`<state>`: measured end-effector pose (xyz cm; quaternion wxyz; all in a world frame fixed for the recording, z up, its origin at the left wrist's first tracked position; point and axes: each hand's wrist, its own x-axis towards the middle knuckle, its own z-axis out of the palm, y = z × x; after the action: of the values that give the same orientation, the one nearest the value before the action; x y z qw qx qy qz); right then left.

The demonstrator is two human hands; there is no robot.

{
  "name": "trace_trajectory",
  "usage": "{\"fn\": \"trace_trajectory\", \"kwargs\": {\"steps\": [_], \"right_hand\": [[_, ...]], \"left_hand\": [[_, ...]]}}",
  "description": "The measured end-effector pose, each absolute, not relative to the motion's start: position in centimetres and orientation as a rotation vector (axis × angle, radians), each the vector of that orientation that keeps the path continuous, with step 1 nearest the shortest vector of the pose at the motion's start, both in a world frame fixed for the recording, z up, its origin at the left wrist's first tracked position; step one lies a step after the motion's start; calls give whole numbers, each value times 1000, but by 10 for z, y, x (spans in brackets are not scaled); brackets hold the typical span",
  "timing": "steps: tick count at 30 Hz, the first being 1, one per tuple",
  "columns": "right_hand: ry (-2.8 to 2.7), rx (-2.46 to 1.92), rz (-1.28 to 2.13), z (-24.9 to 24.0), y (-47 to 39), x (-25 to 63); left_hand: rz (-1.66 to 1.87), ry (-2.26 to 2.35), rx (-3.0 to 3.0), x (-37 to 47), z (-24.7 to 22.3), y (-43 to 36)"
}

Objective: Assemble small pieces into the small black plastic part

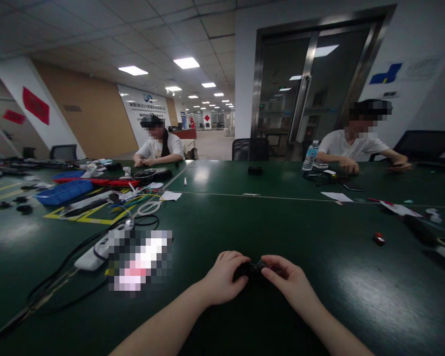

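Observation:
Low in the middle of the head view, a small black object [255, 270] is held between both hands just over the green table [215, 222]. My left hand [228, 278] is closed on its left end, fingers curled over the top and thumb below. At its right end, my right hand [284, 277] grips it between thumb and fingers. The fingers cover much of the object, and its details are too dark to make out.
A white power strip [104, 247] with black cables lies left, beside a blurred bright patch. Farther left is a blue tray [64, 192]. A small red item [378, 239] sits right. Two people sit across the table, one near a water bottle [310, 155].

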<state>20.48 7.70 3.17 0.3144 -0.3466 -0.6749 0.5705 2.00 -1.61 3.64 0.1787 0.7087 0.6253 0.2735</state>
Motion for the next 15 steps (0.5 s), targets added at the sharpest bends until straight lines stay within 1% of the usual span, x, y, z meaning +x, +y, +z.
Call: {"fn": "trace_trajectory", "kwargs": {"steps": [7, 15], "right_hand": [[-1867, -884, 1497, 35, 69, 201], [-2090, -833, 1293, 28, 65, 201]], "left_hand": [[798, 1745, 2016, 20, 36, -16], [769, 1752, 2012, 20, 35, -16]]}}
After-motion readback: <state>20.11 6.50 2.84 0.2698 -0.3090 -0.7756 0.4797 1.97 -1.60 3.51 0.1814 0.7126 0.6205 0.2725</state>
